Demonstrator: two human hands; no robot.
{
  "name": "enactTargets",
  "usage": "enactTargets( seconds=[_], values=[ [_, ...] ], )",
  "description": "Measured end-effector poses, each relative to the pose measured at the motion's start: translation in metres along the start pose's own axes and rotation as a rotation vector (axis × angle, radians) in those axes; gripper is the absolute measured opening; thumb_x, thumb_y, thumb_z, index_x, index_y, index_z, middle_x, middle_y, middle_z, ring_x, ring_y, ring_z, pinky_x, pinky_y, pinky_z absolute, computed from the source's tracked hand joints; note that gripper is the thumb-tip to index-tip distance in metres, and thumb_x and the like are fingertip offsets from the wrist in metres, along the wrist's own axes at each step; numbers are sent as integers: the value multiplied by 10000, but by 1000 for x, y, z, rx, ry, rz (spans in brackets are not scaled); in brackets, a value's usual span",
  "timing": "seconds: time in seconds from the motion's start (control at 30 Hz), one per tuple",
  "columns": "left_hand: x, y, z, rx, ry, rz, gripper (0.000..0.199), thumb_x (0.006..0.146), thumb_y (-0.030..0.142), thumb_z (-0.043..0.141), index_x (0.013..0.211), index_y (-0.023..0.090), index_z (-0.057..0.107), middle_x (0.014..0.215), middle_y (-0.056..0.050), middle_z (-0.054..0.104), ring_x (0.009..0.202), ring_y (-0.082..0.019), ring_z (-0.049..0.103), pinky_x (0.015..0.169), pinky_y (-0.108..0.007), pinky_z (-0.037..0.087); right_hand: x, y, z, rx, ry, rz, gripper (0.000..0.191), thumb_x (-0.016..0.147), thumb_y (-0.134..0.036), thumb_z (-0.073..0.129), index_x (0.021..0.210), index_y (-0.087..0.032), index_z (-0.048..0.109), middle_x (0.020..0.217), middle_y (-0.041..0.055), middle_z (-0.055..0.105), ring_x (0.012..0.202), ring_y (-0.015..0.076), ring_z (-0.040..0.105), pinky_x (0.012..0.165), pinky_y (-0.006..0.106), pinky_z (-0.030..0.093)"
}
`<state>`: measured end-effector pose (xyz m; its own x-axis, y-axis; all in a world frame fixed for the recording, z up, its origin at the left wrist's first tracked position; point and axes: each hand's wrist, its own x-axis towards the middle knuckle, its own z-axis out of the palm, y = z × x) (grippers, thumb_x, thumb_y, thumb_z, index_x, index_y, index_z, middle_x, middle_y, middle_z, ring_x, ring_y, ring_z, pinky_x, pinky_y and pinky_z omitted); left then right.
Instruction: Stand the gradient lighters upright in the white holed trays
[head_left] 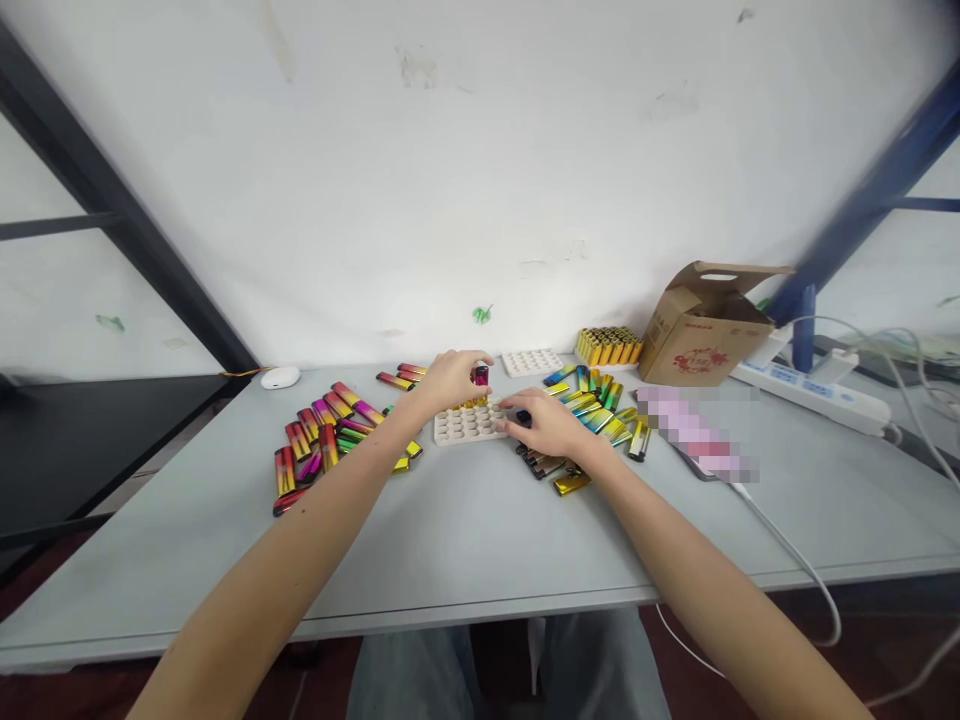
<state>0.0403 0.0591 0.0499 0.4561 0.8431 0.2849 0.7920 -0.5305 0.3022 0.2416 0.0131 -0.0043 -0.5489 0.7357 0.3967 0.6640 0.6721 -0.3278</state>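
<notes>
Over the far edge of the pale holed tray (469, 425), the left hand (450, 381) pinches a red-and-pink lighter (481, 380) in a narrow grip, its long axis upright and its lower end just above a few gold lighters (471, 403) standing in the tray's back row. The left hand is the nearer one to that lighter. The right hand (544, 422) reaches in from the other side, its fingers closed narrowly on a dark object (523, 420), mostly hidden, just beside the tray's right edge. Loose heaps of rainbow-coloured lighters lie to either side: one to the left (322, 440), one to the right (592, 410). Farther back sit a second holed tray (532, 362), a block of yellow lighters (609, 346) and a cardboard box (705, 325).
</notes>
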Motion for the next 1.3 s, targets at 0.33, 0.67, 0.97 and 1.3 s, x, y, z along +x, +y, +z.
enactTargets(
  seconds=[0.33,0.67,0.97,1.3],
  values=[
    [-2,9,-6,134,-26,23,347,749,299,650,1088,233,681,934,-26,734,889,-224,656,850,-325,460,0,4,-2,-14,18,65,311,918,-366,520,1111,-162,656,1120,101,680,1073,249,587,920,346,435],
    [-2,14,-2,203,-62,22,490,698,304,707,1173,226,616,1095,-87,693,1048,-291,607,950,-410,399,0,5,-1,-30,-2,71,294,917,-344,518,1110,-163,647,1100,105,678,1046,251,593,901,342,441],
    [-55,-23,-22,-77,349,-146,364,858,417,540,1145,204,609,1182,-78,640,1038,-225,611,942,-348,445,1,4,0,-25,-23,104,363,917,-380,513,1185,-155,610,1165,121,656,1109,275,567,931,374,439],
    [-94,-71,-11,-138,562,-435,261,861,368,495,905,181,671,939,-59,719,887,-206,651,877,-333,468,6,11,-7,152,24,174,327,888,-367,550,1142,-178,634,1200,100,655,1096,255,605,935,395,482]
  ],
)
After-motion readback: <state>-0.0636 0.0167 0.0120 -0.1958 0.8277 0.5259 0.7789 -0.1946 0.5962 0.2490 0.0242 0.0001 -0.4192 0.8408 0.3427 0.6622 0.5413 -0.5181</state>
